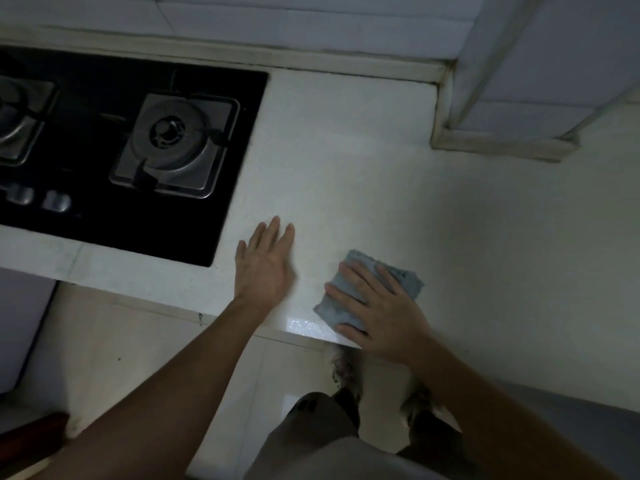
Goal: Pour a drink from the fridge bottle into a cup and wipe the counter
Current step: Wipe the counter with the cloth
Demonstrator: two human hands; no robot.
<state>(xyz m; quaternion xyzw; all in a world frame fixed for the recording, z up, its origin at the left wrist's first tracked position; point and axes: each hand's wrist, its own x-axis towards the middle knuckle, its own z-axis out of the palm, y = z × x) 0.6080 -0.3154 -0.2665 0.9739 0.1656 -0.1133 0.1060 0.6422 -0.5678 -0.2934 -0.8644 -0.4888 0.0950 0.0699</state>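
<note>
Most of the cloth (405,280) lay hidden under my right hand (381,320). Only its far corner, its right edge and a strip by my thumb showed. The dim light blurred the knobs (55,200) on the black hob (104,230). The left burner (17,123) was cut off by the frame's edge, while the right burner (176,143) showed whole. Below the counter's front edge my shoes (343,368) were too smeared to make out.

The cloth was grey-blue, folded into a small thick pad with soft edges. It lay on the pale counter (363,168) close to the front edge, to the right of the hob. My right hand pressed down on it with fingers spread and nearly straight, curled round nothing. My left hand (265,265) was flat, fingers straight, holding nothing. It was just beside the hob's near corner, near the cloth but apart from it, and I could not tell whether it touched the counter.
</note>
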